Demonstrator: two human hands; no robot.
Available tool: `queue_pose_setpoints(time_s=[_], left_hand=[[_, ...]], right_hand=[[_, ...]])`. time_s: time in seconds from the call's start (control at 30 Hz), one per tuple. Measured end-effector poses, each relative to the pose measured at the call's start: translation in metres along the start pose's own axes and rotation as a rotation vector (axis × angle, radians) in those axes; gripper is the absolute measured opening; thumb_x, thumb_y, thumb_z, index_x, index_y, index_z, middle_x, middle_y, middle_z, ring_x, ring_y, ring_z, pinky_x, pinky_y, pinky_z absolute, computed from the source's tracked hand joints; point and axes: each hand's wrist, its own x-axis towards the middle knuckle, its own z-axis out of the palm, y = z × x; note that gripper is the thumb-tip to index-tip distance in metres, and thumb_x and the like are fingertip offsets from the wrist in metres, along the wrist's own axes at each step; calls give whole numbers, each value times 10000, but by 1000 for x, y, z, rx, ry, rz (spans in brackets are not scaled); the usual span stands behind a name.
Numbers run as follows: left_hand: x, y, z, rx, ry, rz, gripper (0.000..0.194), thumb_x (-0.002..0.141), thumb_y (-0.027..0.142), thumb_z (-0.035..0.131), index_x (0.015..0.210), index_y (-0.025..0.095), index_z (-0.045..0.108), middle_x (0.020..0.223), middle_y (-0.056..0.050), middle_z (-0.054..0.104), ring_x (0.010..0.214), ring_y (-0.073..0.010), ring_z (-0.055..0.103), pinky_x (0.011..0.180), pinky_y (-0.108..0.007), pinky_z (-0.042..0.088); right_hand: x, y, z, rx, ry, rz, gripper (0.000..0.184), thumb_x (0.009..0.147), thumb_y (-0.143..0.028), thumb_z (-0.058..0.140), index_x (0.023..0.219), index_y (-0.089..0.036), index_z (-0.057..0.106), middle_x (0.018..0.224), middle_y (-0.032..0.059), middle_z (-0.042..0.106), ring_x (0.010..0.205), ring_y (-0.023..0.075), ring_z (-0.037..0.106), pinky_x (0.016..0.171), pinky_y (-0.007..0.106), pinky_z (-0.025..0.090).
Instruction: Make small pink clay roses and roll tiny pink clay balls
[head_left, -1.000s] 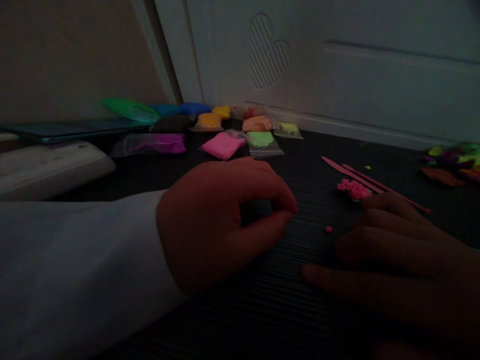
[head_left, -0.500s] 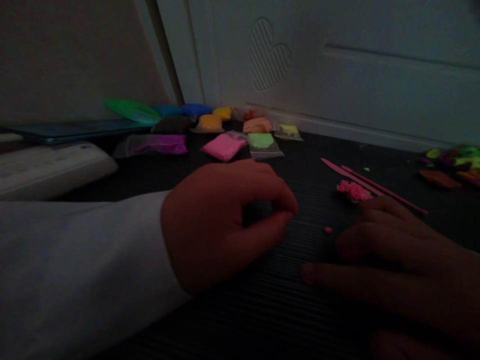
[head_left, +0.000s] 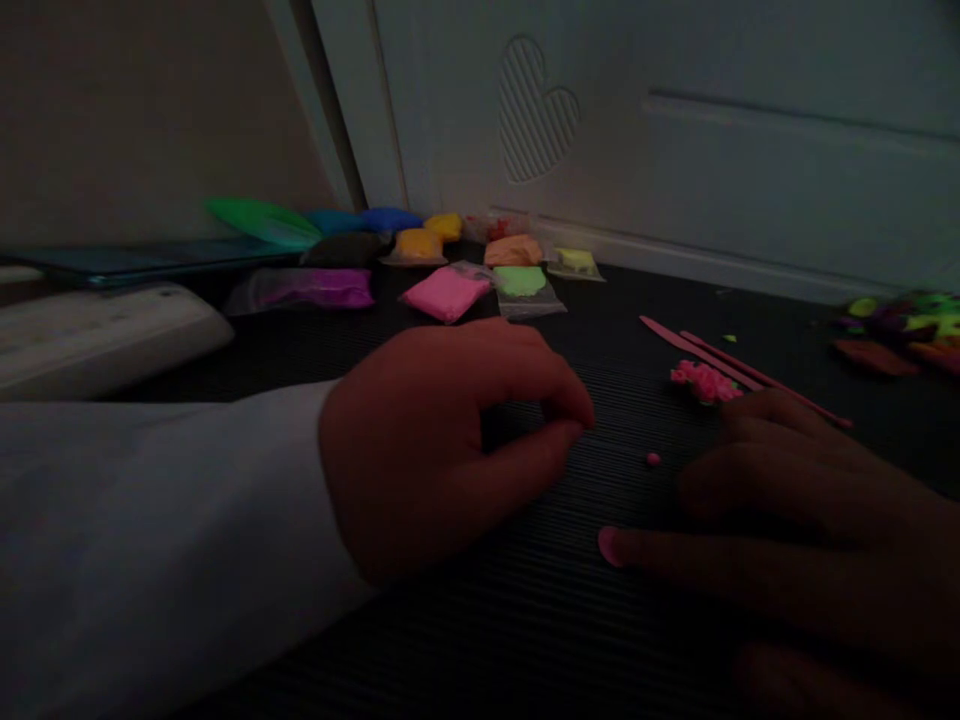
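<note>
- The dark tabletop point(head_left: 480, 630) has fine parallel ridges; dim light leaves its near edge almost black.
- Behind it stands a pale panel point(head_left: 735, 190) with a raised, diagonally ribbed heart point(head_left: 536, 115); a brownish wall point(head_left: 150, 110) rises at left.
- Soft, pillow-like lumps in clear plastic line the back, among them a pink packet point(head_left: 448, 292), a purple packet point(head_left: 319, 288) and a light-green packet point(head_left: 521, 283).
- The left hand point(head_left: 576, 428), in a smooth white sleeve point(head_left: 165, 530), rests with thumb and index tips together; whether anything is between them cannot be told.
- The right hand point(head_left: 810, 520) is loosely spread, its extended index fingertip touching a thin, flat pink disc point(head_left: 609, 546) on the tabletop.
- Beyond that disc sit a tiny round pink ball point(head_left: 653, 459), a ruffled pink flower cluster point(head_left: 703, 382) and two slim pink tools point(head_left: 694, 352).
</note>
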Motion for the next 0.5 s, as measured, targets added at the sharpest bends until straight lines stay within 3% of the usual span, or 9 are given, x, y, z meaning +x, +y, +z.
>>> queue_pose_setpoints(time_s=[0.27, 0.5], left_hand=[[0, 0, -1, 21, -15, -9, 129, 691, 190, 517, 762, 221, 621, 767, 65, 608, 713, -79, 541, 683, -177, 387], [0, 0, -2, 15, -27, -7, 126, 692, 187, 522, 762, 207, 625, 758, 56, 606, 724, -82, 546, 693, -190, 390]], right_hand=[[-1, -4, 7, -11, 2, -5, 435, 812, -460, 312, 1119, -237, 525, 735, 37, 520, 668, 171, 496, 666, 340, 381], [-4, 6, 0, 74, -56, -11, 435, 820, -485, 255, 1175, -316, 443, 806, 22, 466, 668, 165, 447, 664, 364, 318]])
